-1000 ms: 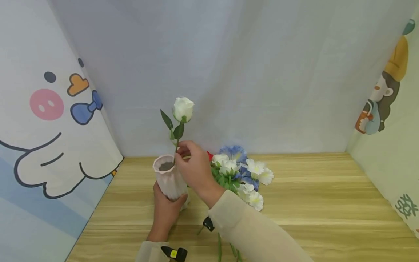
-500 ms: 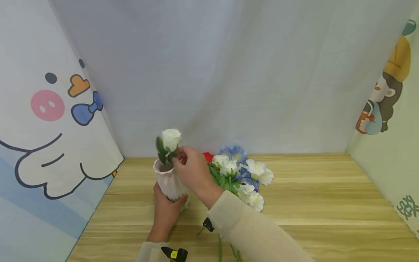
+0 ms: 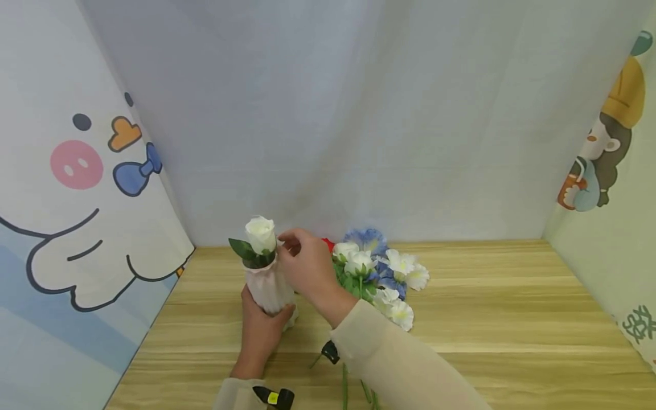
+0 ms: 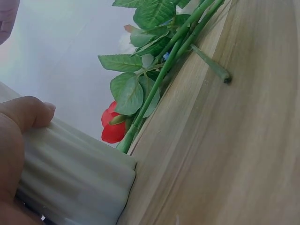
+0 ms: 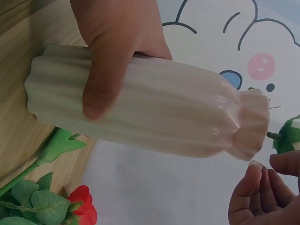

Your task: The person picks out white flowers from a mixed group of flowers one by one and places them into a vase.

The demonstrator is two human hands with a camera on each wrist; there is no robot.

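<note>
A pale fluted vase [image 3: 267, 287] stands slightly tilted on the wooden table. My left hand [image 3: 260, 327] grips its body, with the thumb lying across the near side in the right wrist view. A white rose [image 3: 261, 234] sits in the vase mouth; its green leaves [image 3: 242, 249] spread at the rim and the stem is hidden inside. My right hand [image 3: 312, 267] is just right of the bloom, close to the rim. In the right wrist view its fingers [image 5: 253, 180] are bent and parted from the thumb, with nothing visible between them.
Right of the vase lie several loose flowers: white blooms [image 3: 359, 262], blue ones [image 3: 366, 241] and a red rose [image 4: 113, 126]. Their green stems [image 3: 345, 387] run toward the near table edge, partly under my right sleeve [image 3: 400, 359]. A curtain [image 3: 410, 125] stands behind.
The white rose has gone down into the vase until its bloom sits just above the rim. My right hand has come away from it. My left hand has kept its hold.
</note>
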